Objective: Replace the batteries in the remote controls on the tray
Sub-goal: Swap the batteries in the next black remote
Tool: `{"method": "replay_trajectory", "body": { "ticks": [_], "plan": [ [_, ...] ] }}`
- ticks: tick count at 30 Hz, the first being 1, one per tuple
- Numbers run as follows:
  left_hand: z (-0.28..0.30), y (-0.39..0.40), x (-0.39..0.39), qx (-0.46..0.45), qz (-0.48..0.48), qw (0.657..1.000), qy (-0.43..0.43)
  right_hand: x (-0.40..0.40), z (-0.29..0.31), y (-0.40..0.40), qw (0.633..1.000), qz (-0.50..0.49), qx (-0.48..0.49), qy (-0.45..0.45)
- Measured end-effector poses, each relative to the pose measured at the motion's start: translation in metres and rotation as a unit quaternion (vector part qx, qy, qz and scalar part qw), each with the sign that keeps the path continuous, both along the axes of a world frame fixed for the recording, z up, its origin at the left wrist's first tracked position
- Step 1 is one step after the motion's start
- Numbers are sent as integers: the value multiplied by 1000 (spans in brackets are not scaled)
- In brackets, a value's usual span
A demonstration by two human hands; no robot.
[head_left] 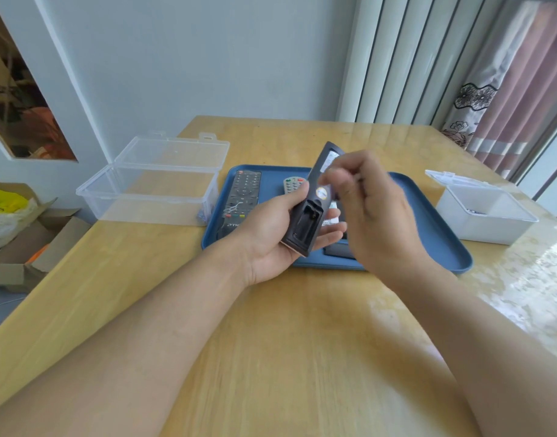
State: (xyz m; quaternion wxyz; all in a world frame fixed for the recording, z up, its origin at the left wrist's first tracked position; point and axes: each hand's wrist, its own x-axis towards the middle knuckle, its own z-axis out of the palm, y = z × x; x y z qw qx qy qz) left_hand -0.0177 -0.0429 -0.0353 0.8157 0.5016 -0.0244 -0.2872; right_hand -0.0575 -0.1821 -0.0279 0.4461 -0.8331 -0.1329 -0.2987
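Above the near edge of the blue tray (434, 225), the left hand (270, 234) holds a dark remote (311, 212) back-up in a firm grip, its battery bay open. The right hand (375, 209) hovers over the remote, blurred, fingers curled; whether its grip holds anything I cannot tell. On the tray lie a black remote (242, 197) and a grey remote (292, 184).

Tray (434, 222) sits mid-table (302, 357). On its left part lies a long remote (239, 200), a smaller remote (291, 184) just right of it. A third remote (315, 203), back side up, is held above the tray. Lidded open box (151, 190) left of tray; a second open box (488, 216) to the right.
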Motion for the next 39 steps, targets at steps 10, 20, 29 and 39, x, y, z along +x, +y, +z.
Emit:
{"method": "replay_trajectory", "body": {
  "ticks": [10,20,29,39],
  "plan": [
    [2,2,4,-42,67,997,-18,11,10,-26,905,88,347,230],
    [2,1,7,-35,129,990,-34,12,10,-36,791,207,412,402],
    [5,1,6,-40,187,981,-40,11,5,-36,848,175,341,366],
    [4,1,5,-41,189,980,-42,14,2,-35,860,171,327,352]
  ]
}}
